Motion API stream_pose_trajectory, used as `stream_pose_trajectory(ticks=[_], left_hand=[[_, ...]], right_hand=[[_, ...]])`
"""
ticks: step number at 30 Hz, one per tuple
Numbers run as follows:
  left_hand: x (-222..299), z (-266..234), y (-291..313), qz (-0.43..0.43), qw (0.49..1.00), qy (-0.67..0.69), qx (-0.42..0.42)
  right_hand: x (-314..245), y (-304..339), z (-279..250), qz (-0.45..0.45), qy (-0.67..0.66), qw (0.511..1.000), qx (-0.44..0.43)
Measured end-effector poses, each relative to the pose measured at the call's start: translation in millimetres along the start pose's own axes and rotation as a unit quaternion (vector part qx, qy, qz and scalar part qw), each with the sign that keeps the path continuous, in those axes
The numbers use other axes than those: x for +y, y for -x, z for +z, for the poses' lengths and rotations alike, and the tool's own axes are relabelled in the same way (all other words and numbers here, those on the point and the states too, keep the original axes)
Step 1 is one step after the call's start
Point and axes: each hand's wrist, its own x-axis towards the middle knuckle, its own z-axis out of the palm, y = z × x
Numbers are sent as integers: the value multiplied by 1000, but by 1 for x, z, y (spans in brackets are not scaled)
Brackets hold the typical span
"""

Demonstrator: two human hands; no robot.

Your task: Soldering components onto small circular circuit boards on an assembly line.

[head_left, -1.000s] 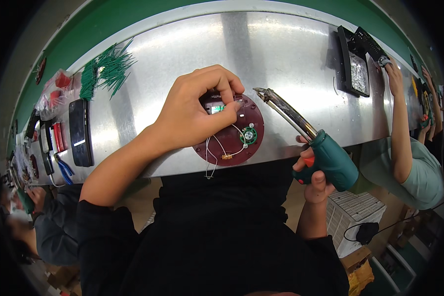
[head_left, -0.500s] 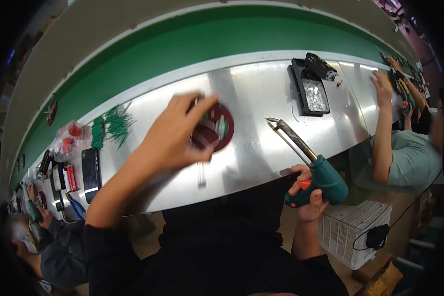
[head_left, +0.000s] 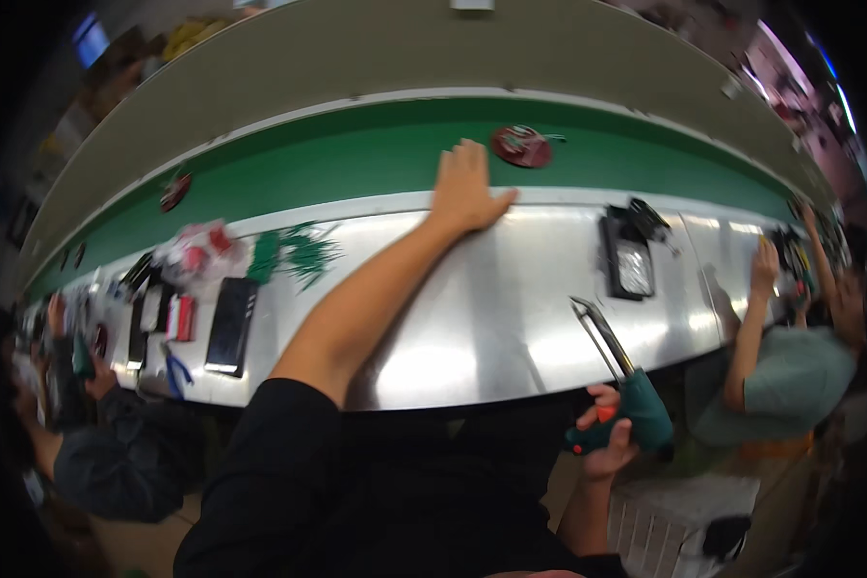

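Note:
My left hand (head_left: 466, 189) is stretched out flat over the far edge of the metal bench, its fingers reaching onto the green strip and holding nothing. Just right of its fingertips, apart from them, a dark red round board (head_left: 521, 146) with small light parts and a wire end lies on the green strip. Low on the right, my right hand (head_left: 608, 435) is wrapped round the handle of a green soldering gun (head_left: 648, 409) with a red trigger. The gun's metal tip and thin feed tube point up and left over the bench.
A black soldering stand (head_left: 633, 255) sits at the bench's right. To the left are green wires (head_left: 308, 252), a black phone (head_left: 229, 326), blue-handled pliers (head_left: 176, 372) and a plastic bag with red parts (head_left: 195, 255). Other people work at both sides; a white crate (head_left: 669, 520) stands below.
My left hand has moved forward from the bench to the green strip and let go of the round board, which lies there now. My right hand still grips the soldering gun. The view has shifted.

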Motion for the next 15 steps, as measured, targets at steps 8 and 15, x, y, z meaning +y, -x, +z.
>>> stream_pose_trajectory(ticks=[8,15], left_hand=[[32,22,-3,-7,998,-21,-65],[37,-2,7,-63,991,-53,-102]], right_hand=[[15,2,-9,-54,28,998,13],[27,-8,-15,-89,118,987,-67]])
